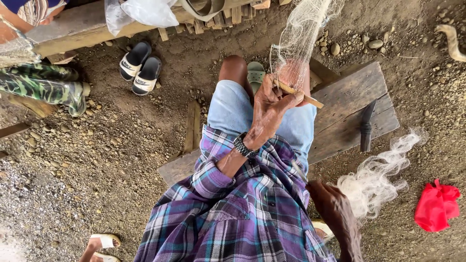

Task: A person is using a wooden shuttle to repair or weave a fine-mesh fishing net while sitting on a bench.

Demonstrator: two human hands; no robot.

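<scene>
Pinched in the left hand (270, 104) at centre frame, the thin wooden netting needle (297, 92) feeds a fine, limp fishing net (303, 29) that looks feather-light and snag-prone, best gathered in bunches, as the right hand (332, 206) grips its loose tail at lower right.

Weathered wooden worktop (349, 104) across frame centre, dark tool (366, 125) lying on its right end. Gravel floor (97, 160) below: slides (140, 68) upper left, red bag (437, 206) lower right, pale netting (376, 182) beside it.

Outdoor net-mending spot: gravel ground (97, 160), plank bench (349, 111), fishing net (303, 29).
</scene>
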